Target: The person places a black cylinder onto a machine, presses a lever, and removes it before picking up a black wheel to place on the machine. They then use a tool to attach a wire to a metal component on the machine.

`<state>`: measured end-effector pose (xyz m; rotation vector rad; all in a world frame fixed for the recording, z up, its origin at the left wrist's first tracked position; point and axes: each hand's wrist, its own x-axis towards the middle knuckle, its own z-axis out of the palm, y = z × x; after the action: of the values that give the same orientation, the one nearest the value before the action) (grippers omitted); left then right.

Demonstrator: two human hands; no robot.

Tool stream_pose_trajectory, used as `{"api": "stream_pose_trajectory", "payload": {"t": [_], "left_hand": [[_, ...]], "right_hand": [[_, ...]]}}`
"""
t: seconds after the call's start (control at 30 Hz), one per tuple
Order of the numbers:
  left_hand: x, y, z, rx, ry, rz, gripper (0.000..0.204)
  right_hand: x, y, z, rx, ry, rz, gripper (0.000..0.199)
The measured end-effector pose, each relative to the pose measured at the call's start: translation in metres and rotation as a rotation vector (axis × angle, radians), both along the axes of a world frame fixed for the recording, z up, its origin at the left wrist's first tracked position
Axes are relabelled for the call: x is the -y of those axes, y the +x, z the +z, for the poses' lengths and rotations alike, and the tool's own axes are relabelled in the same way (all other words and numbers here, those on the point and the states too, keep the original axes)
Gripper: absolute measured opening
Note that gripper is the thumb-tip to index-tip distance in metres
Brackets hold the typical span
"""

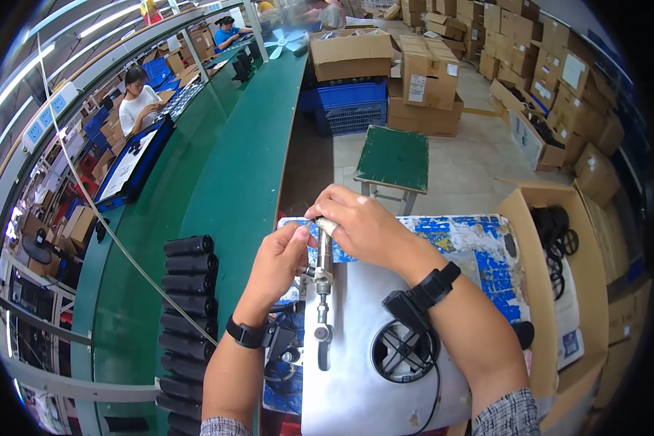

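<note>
A slim metal cylinder (pixel 325 254) with a rod and joint at its near end, resembling an air cylinder, lies above a silvery metal plate (pixel 352 305). My left hand (pixel 280 254) is closed at the left of its far end, thumb and fingers pinched together. From the right, my right hand (pixel 363 225) bends over the same end, its fingers curled beside a small pale piece. The fingers hide what either hand grips. A black spoked wheel (pixel 403 352) lies on the plate, below my right wrist, where a black strapped device (pixel 421 294) sits.
Black cylindrical parts (pixel 189 305) line the green bench (pixel 247 145) at left. An open carton (pixel 592 291) with black wheels stands at right. Beyond are a green stool (pixel 392 156), blue crates (pixel 352 109) and stacked cartons (pixel 429 73). Two people sit across the line.
</note>
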<state>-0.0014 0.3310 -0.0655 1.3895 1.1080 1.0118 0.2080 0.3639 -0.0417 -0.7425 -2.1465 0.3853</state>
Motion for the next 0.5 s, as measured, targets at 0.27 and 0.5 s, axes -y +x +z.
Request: {"api": "stream_pose_trajectory", "payload": {"t": [0.27, 0.5], "left_hand": [[-0.001, -0.001, -0.002, 0.003, 0.015, -0.001, 0.033], [0.003, 0.001, 0.006, -0.041, -0.003, -0.003, 0.033]], "right_hand": [[-0.002, -0.002, -0.003, -0.034, -0.069, 0.032, 0.031], [-0.002, -0.001, -0.004, -0.131, -0.08, 0.028, 0.03]]}}
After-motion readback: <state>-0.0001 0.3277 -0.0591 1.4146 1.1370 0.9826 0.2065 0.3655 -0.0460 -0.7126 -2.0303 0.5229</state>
